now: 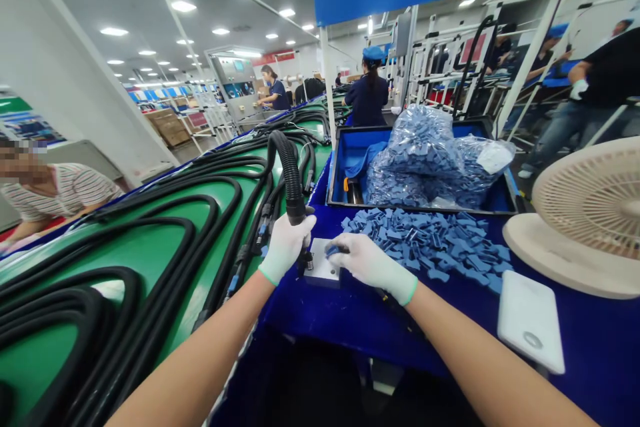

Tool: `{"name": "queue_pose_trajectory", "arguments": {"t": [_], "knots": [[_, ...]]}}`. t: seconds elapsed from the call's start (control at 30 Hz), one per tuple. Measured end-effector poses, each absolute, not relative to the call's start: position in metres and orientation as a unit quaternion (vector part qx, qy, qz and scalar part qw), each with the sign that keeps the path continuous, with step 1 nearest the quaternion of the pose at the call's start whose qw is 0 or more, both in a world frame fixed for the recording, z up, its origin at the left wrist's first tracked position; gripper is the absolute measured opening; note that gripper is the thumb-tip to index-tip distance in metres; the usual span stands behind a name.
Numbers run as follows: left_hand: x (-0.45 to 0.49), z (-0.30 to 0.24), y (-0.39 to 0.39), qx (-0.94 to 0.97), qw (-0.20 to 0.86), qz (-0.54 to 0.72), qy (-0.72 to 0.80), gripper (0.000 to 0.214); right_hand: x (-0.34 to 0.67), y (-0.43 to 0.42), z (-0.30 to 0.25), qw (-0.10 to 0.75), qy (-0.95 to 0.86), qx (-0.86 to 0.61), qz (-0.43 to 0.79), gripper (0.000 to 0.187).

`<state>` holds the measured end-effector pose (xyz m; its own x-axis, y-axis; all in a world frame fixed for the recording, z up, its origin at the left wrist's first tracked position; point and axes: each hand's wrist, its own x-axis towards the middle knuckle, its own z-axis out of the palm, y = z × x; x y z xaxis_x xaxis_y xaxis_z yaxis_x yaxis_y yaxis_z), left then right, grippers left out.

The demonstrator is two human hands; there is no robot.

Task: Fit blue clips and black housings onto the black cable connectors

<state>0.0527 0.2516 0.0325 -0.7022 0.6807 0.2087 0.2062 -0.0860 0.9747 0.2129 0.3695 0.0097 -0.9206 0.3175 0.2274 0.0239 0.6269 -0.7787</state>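
Observation:
My left hand (285, 250), in a white glove, is wrapped round the fitting at the end of a black corrugated hose (289, 170). The hose arches up from the hand, and its lower end points down beside a small metal block (321, 275). My right hand (367, 260), also gloved, has its fingers closed on a small blue plastic piece (332, 250) over the top of that block. Whether the piece touches the block I cannot tell. Right of my right hand, a heap of similar blue plastic pieces (430, 240) lies on the dark blue table (345, 317).
Left runs a green conveyor (165, 240) loaded with long black hoses (200, 267). Behind the heap stands a blue crate (333, 180) with clear bags (425, 153) of blue pieces. A beige fan (590, 213) and a white slab-like device (530, 320) sit right. Several people work around.

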Motion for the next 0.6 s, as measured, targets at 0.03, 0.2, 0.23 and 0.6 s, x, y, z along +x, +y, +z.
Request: {"name": "queue_pose_trajectory", "arguments": {"t": [0.03, 0.2, 0.23, 0.6], "knots": [[0.051, 0.034, 0.251, 0.352, 0.181, 0.647, 0.651, 0.036, 0.206, 0.366, 0.013, 0.166, -0.888, -0.081, 0.420, 0.012], [0.045, 0.037, 0.248, 0.375, 0.169, 0.634, 0.655, 0.034, 0.170, 0.363, 0.022, 0.136, -0.902, -0.048, 0.406, 0.015], [0.045, 0.037, 0.248, 0.372, 0.168, 0.635, 0.656, 0.035, 0.163, 0.364, 0.021, 0.127, -0.903, -0.046, 0.407, 0.017], [0.041, 0.039, 0.233, 0.351, 0.180, 0.655, 0.645, 0.046, 0.156, 0.365, 0.012, 0.076, -0.885, -0.068, 0.454, 0.035]]}}
